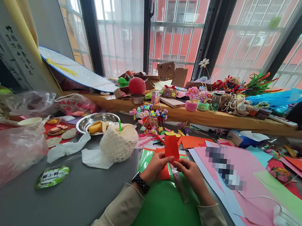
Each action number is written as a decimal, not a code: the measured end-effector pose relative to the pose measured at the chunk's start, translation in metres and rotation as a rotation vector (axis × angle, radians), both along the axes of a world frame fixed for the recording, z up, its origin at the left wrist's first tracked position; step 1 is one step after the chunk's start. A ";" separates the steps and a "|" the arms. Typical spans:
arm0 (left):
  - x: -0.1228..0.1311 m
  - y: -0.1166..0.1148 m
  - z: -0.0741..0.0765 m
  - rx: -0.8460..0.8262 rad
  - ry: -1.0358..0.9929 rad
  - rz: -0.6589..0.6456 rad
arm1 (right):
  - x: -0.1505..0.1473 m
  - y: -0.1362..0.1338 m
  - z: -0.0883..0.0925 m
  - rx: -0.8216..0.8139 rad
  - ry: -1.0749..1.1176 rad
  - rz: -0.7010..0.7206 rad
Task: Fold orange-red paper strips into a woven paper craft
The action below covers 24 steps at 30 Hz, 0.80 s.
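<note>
A small orange-red piece of paper [172, 147] stands upright above the green sheet. My left hand [158, 165] pinches it near its lower left edge, thumb on the near side. At its lower right corner my right hand [189, 171] has its fingertips closed on the paper too. Beneath my hands lies a glossy green sheet [168, 217], with more orange-red paper [164, 174] on it. A narrow see-through strip with printed marks, like a ruler [180, 187], slants below my right hand. A dark watch [140, 182] is on my left wrist.
Left of my hands stand a net-wrapped coconut [119, 142] with a green straw and a metal bowl [81, 122]. Pink paper sheets [260, 225] and a white device with a cable [291, 225] lie at right. Colourful craft flowers [150, 118] stand behind, before the cluttered windowsill [209, 120].
</note>
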<state>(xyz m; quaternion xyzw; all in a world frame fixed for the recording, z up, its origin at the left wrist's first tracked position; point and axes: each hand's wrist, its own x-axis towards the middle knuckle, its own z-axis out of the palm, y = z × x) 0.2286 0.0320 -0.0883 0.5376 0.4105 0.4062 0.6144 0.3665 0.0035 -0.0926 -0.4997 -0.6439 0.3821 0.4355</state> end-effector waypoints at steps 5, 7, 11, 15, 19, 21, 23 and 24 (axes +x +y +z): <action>0.002 -0.001 0.000 0.008 -0.008 0.001 | -0.001 0.003 -0.006 0.031 -0.061 0.026; 0.003 -0.002 0.000 0.046 -0.031 -0.007 | -0.001 0.002 -0.006 0.057 -0.094 0.015; 0.003 -0.003 0.001 0.030 -0.070 -0.004 | -0.001 0.001 -0.004 0.077 -0.111 0.016; 0.001 -0.003 0.002 -0.010 -0.029 0.027 | -0.001 0.001 -0.002 -0.008 0.029 0.099; 0.001 -0.004 0.003 -0.012 -0.023 0.012 | 0.000 0.000 0.000 -0.043 0.107 0.141; 0.002 -0.004 0.004 -0.016 -0.043 -0.002 | 0.001 -0.001 0.001 -0.029 0.089 0.133; 0.002 -0.004 0.006 -0.020 -0.056 0.002 | 0.001 -0.001 0.000 -0.026 0.069 0.127; 0.003 -0.005 0.007 -0.020 -0.057 0.008 | 0.002 0.000 0.000 -0.021 0.052 0.112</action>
